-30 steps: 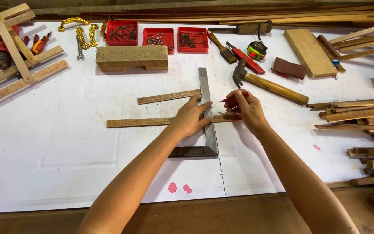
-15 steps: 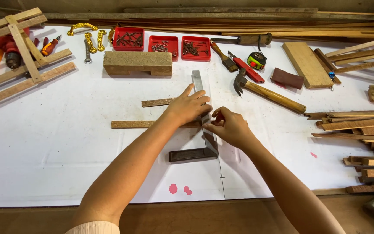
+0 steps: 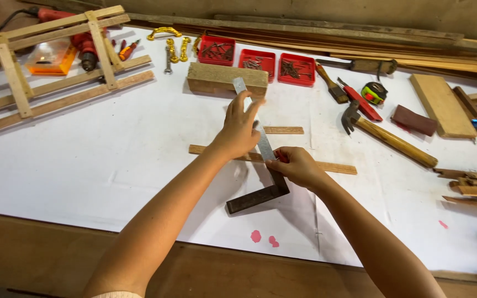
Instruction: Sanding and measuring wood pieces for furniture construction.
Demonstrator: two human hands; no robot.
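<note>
A try square (image 3: 260, 190) with a steel blade and dark wooden stock lies across a thin wooden strip (image 3: 332, 166) on the white table sheet (image 3: 111, 160). My left hand (image 3: 238, 129) presses flat on the blade where it crosses the strip, fingers spread. My right hand (image 3: 296, 165) sits just right of the blade on the strip, closed around a small red pencil whose tip shows near the blade. A shorter wooden strip (image 3: 282, 130) lies just behind, partly under my left hand.
A wood block (image 3: 216, 80) and three red trays of nails (image 3: 260, 58) stand behind. A hammer (image 3: 387, 138), tape measure (image 3: 375, 92), chisels and boards lie to the right. A slatted wooden frame (image 3: 56, 66) and a red drill (image 3: 84, 44) lie at the left.
The view shifted so the work sits more central. My right hand moved left and down to the blade's edge; my left hand shifted up along the blade.
</note>
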